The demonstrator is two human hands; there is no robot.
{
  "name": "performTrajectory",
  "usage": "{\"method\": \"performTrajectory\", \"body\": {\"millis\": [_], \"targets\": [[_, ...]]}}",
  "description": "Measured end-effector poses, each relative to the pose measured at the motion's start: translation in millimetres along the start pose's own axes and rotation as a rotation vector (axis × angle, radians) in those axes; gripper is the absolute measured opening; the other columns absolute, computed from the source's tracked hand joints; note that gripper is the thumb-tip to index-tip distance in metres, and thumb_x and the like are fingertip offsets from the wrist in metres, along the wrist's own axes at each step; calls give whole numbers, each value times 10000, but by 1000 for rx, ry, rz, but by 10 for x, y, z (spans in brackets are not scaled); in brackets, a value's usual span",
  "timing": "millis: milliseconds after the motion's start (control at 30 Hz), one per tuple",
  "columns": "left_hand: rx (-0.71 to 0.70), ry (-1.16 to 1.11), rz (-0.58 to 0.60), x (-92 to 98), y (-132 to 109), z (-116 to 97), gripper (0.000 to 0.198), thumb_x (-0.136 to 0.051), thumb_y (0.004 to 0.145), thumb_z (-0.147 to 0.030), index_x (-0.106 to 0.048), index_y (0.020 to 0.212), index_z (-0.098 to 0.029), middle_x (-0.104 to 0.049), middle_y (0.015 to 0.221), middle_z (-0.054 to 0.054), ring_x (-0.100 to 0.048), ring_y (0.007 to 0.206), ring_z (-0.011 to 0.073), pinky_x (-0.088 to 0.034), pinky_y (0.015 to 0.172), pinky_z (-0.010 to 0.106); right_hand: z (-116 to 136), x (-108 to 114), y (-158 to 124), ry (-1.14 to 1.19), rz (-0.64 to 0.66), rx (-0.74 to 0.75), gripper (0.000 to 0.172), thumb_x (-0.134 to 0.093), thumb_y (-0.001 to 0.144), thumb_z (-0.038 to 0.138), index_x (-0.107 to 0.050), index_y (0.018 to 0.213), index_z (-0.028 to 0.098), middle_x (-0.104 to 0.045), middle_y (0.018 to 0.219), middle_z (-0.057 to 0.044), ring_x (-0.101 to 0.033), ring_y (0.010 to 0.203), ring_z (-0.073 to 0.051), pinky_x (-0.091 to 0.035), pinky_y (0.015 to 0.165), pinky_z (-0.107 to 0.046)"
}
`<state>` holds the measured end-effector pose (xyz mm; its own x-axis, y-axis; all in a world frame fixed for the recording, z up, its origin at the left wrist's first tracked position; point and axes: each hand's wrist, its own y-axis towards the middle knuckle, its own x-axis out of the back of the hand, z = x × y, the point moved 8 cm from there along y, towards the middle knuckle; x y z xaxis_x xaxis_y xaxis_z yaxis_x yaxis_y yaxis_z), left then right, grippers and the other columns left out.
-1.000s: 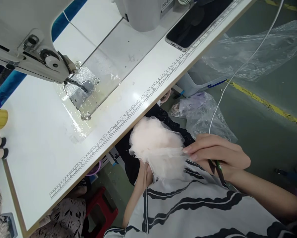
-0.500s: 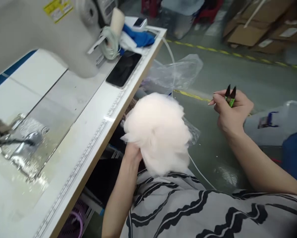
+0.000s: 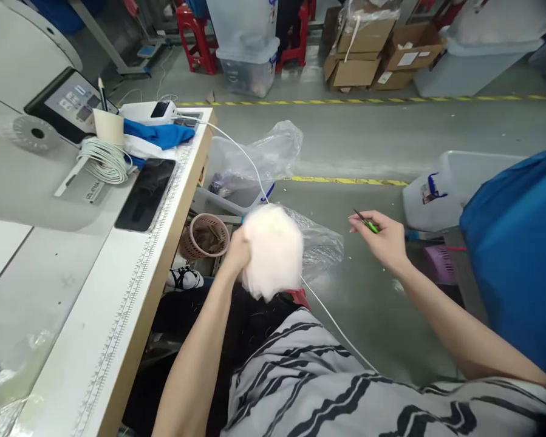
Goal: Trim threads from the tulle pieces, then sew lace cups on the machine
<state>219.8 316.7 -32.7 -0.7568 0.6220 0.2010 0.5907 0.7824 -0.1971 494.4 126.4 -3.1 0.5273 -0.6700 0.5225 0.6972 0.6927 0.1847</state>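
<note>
Left hand grips pale fluffy fabric near worktop edge; right hand, well apart, holds small green snips.

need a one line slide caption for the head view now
Beside a white worktable, the left hand holds a pale fluffy bundle; the right hand holds a green-and-black tool.

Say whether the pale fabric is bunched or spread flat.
Bunched: the fabric shows as a rounded puff in the left hand, not a flat sheet.
</note>
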Motion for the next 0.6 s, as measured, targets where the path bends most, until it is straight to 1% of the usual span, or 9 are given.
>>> {"method": "performTrajectory", "body": {"millis": [133,233,333,367,467,533,567,600], "targets": [[-14,86,47,-19,-33,-97,330,-566,653,-94,-708,944,-156,-733,967,93,-651,1018,298,-483,933,414,36,-117,-45,22,54,-7,231,-667,818,438,-699,861,213,-690,678,-15,-666,688,-186,-505,708,-307],[-29,163,59,-49,-54,-171,290,-579,634,-109,-713,886,-163,-722,934,84,-640,1020,292,-472,947,402,42,-117,-50,24,71,-18,256,-652,824,458,-693,881,212,-689,691,-20,-663,711,-189,-503,734,-314],[-33,142,44,-69,-60,-234,274,-586,652,-153,-710,897,-162,-713,899,81,-638,993,289,-486,913,395,-51,-106,-44,2,103,-38,271,-627,845,460,-684,907,203,-692,723,-23,-657,729,-186,-495,746,-314],[-35,131,38,-73,-64,-260,251,-593,649,-165,-710,871,-163,-710,889,80,-638,990,290,-488,904,390,-109,-116,-46,-11,125,-45,276,-620,854,460,-682,915,199,-692,733,-25,-652,733,-185,-494,748,-316],[-45,104,38,-79,-82,-355,125,-626,636,-210,-695,732,-172,-708,852,81,-637,978,298,-488,892,387,-354,-247,-108,-63,245,-77,289,-605,883,456,-676,909,177,-667,702,-20,-626,709,-175,-500,744,-326],[-31,63,47,-71,-100,-406,126,-612,672,-250,-696,727,-174,-713,818,78,-652,934,286,-505,850,377,-541,-431,-232,-96,384,-113,291,-600,910,434,-667,879,152,-636,685,-4,-604,664,-151,-515,712,-324],[-25,44,46,-59,-111,-429,134,-609,680,-258,-700,732,-174,-715,800,74,-659,906,279,-515,823,368,-623,-528,-317,-110,446,-130,292,-595,925,422,-656,895,139,-637,737,-3,-606,672,-139,-526,697,-317],[-25,30,45,-47,-122,-455,134,-615,676,-257,-703,734,-173,-717,789,71,-663,886,274,-521,798,359,-691,-616,-408,-123,493,-145,291,-584,941,417,-643,964,133,-647,850,-10,-622,736,-136,-540,709,-314]]}}
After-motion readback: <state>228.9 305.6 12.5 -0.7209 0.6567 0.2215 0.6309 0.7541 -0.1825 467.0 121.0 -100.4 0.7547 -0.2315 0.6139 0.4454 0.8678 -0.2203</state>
